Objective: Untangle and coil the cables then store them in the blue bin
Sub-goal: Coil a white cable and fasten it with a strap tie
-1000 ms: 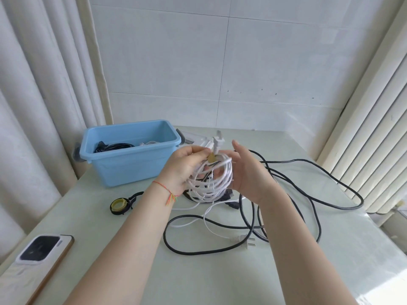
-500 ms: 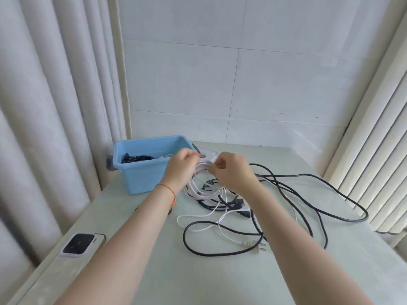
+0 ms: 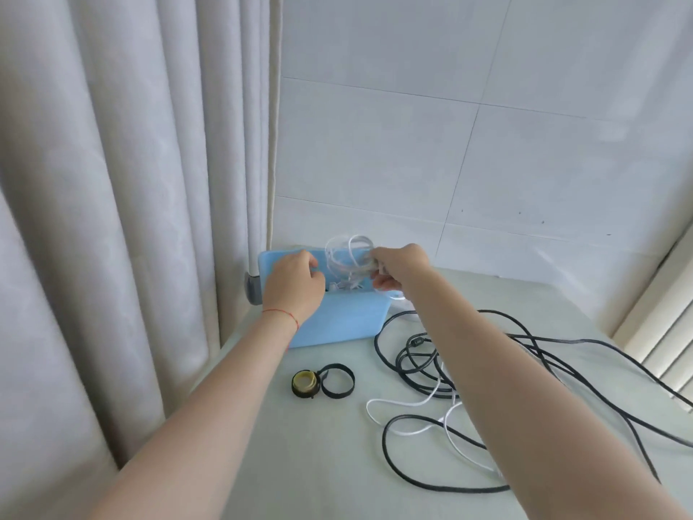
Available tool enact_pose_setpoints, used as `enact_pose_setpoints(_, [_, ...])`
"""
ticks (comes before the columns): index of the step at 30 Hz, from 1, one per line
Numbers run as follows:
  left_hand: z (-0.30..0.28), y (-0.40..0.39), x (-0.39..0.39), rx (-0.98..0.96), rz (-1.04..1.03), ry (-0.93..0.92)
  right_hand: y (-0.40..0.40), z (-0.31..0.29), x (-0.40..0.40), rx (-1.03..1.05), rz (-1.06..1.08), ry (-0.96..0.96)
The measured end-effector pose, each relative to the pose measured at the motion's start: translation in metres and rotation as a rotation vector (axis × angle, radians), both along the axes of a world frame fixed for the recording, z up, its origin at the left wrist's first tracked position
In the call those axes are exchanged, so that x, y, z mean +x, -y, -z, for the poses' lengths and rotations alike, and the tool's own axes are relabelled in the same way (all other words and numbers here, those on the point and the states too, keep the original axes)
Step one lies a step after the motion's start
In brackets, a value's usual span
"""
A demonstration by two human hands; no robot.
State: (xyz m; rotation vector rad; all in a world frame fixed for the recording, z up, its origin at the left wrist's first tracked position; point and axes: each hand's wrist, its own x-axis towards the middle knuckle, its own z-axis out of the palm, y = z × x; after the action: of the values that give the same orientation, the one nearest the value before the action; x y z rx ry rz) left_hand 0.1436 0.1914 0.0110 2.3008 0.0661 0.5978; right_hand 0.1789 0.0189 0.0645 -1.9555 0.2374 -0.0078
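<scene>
A corner of white tiled wall (image 3: 468,144) is seen behind a pale green table (image 3: 318,463), with heavy pale curtains (image 3: 112,182) hung along the left and a strip of vertical blinds (image 3: 671,343) cut off at the right edge. The blue bin (image 3: 337,320) is set at the far left corner of the table, against the curtains; its interior is largely hidden by the hands, and only a few small white pieces can be made out inside.

To the right of the bin, long black cables (image 3: 543,354) are spread in loose, overlapping loops, partly covered by the right forearm and cut off at the right edge. A loose white cable (image 3: 405,429) is threaded among them.

A coiled white cable (image 3: 347,253) is held above the bin's opening, blurred by motion. It is pinched by the curled fingers of the right hand (image 3: 397,266) at the bin's right rim. The left hand (image 3: 296,283) is held over the bin's left half with its fingers curled; whether anything is gripped by them cannot be told. A red string is worn on the left wrist.

In front of the bin, a small roll with a yellowish core (image 3: 305,383) and a black strap loop (image 3: 337,380) are laid touching each other.
</scene>
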Motion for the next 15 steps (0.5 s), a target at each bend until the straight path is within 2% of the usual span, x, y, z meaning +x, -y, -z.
enact_pose_setpoints(3, [0.000, 0.005, 0.013, 0.103, 0.038, -0.034, -0.011, -0.003, 0.019, -0.215, -0.009, -0.056])
enact_pose_setpoints(7, [-0.004, 0.009, 0.024, 0.372, 0.170, -0.250, -0.017, -0.001, 0.031, -0.444, -0.119, 0.023])
enact_pose_setpoints(12, [-0.014, 0.012, 0.029, 0.322, 0.331, -0.362, -0.016, 0.006, 0.036, -0.579, -0.210, -0.038])
enact_pose_setpoints(15, [-0.015, 0.013, 0.029, 0.307, 0.330, -0.364, -0.024, 0.003, 0.035, -0.670, -0.243, -0.070])
